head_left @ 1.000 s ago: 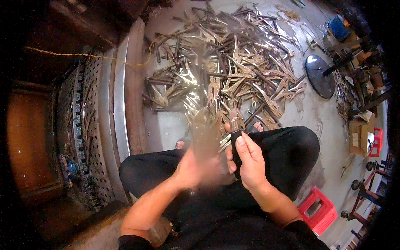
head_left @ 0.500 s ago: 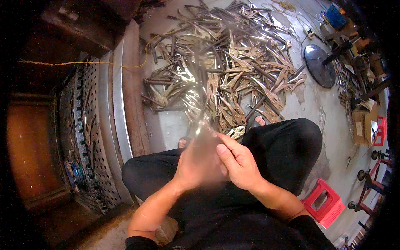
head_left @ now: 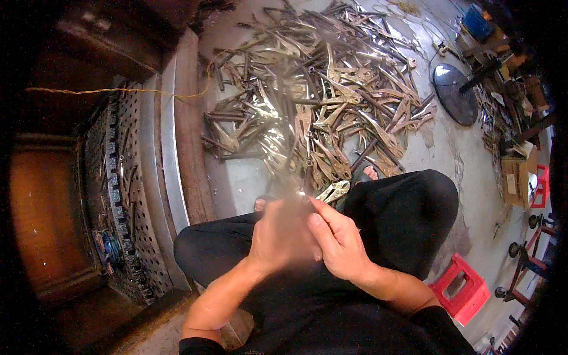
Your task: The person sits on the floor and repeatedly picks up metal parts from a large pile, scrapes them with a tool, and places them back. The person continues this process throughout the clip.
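My left hand [head_left: 267, 239] and my right hand [head_left: 342, 239] meet above my lap, fingers curled in toward each other. A blurred smear in the picture covers most of the left fingers and the space between the hands. A small shiny metal end [head_left: 300, 193] shows at the right fingertips; the rest of what they hold is hidden. Just past my right fingers lies a pair of locking pliers [head_left: 335, 192], bright metal with holes in its jaw plates. Beyond my feet spreads a big heap of similar locking pliers [head_left: 384, 139] on the floor.
Along the left runs a metal-edged bench [head_left: 173, 154] with a perforated panel [head_left: 137, 219]. A yellow cord [head_left: 118, 89] crosses it. To the right are a red plastic stool [head_left: 458, 290], a round dark stand base [head_left: 454, 94] and a cardboard box [head_left: 516, 177].
Both hands stay together in nearly the same place. The right fingers have shifted slightly, and the shiny metal end between the hands has moved a little right and down.
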